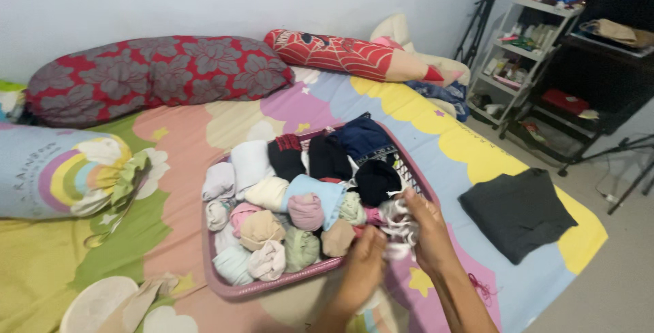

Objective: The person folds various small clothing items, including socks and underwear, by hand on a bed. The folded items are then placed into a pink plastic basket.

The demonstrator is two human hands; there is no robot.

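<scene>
Spreading under everything, the pastel mattress [436, 135] carries a folded dark grey garment [518, 212] well off to the right of the fingers, clear of them. Just beyond the fingertips sits the mauve basket [225, 285], packed tight with rolled clothes [272, 217], which leaves little free room inside. At its near right corner, left hand [361, 268] and right hand [424, 234] both close their fingers on a small white cloth [398, 227], bunching it between them.

Soft even light; hands perhaps slightly motion-blurred

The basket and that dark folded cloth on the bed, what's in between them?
In the head view, only bare bedsheet lies between the pink basket and the dark folded cloth; nothing else sits there.
</scene>
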